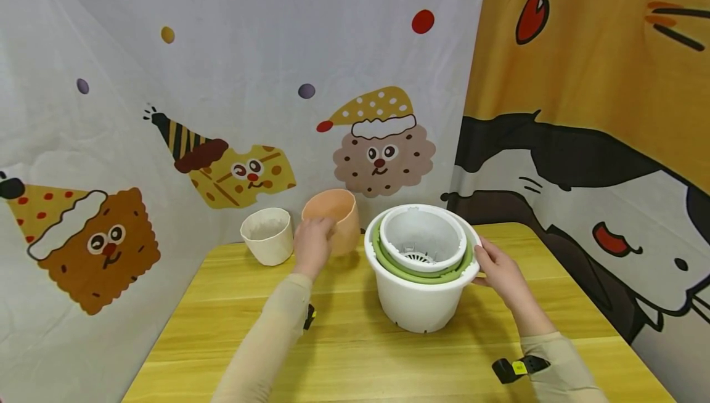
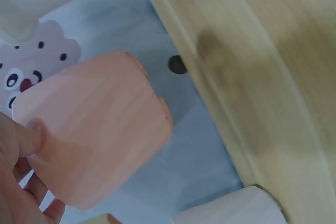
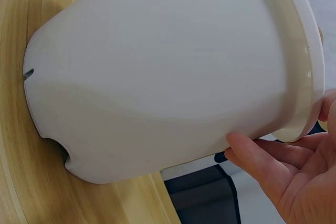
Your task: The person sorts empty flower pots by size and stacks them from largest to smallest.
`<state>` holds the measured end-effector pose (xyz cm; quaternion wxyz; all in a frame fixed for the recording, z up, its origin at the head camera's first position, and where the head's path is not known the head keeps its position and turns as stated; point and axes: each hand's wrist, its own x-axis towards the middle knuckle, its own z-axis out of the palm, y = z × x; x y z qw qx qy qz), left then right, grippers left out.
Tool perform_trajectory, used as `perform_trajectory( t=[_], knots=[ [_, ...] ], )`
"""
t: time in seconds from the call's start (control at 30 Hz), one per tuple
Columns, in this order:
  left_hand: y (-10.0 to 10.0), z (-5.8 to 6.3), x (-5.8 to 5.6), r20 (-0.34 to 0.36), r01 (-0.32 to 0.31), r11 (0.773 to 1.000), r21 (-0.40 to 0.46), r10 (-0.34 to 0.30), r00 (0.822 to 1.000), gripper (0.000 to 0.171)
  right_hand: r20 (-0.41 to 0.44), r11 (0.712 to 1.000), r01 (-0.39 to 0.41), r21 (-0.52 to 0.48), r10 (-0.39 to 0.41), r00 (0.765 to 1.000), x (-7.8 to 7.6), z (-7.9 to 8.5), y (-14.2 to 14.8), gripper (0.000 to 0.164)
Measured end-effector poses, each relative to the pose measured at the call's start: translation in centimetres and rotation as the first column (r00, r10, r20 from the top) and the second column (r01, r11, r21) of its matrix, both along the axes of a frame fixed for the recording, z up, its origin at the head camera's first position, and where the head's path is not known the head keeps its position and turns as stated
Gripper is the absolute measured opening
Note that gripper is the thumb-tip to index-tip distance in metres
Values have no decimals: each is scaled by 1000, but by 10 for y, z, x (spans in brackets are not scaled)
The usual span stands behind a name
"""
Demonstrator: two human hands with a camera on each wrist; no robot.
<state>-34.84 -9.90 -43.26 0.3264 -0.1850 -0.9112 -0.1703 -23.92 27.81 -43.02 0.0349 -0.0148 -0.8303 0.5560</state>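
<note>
Peach round pot (image 1: 346, 233), its rim pinched by the left hand (image 1: 313, 246), hangs just above the wood-grain counter (image 1: 377, 369), left of the large round white pot (image 1: 416, 307) (a round green pot (image 1: 424, 279) and smaller white pot (image 1: 421, 230) nest inside), whose rim the right hand (image 1: 501, 270) grips. Farther left stands a cream round pot (image 1: 270, 246).

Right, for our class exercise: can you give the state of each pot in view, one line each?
Cream pot: upright, on the table, open-topped.
Peach pot: held near its rim by the left hand, seemingly lifted off the table.
Large white pot: upright on the table, right hand gripping its rim.
Green pot: nested in the large white pot.
Small white pot: nested inside the green one, slotted base showing.
</note>
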Motion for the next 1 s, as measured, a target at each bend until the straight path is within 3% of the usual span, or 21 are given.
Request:
perform_trajectory(
  t=[0.27, 0.63, 0.83, 1.0],
  knots=[
    [5, 18, 6, -56, 26, 996, 81, -22, 998, 26, 1, 1000, -6, 8, 6, 1000, 0, 0, 0, 65],
    [9, 37, 13, -147, 56, 991, 122, -38, 988, 27, -5, 1000, -4, 9, 4, 1000, -1, 0, 0, 66],
    [12, 48, 18, -235, 111, 981, 156, -73, 969, 22, -2, 1000, -4, 10, 4, 1000, 0, 0, 1, 66],
    [15, 57, 20, -331, 161, 972, 173, -96, 939, 20, -3, 1000, -5, 8, 5, 1000, -1, -1, 1, 65]
  ],
)
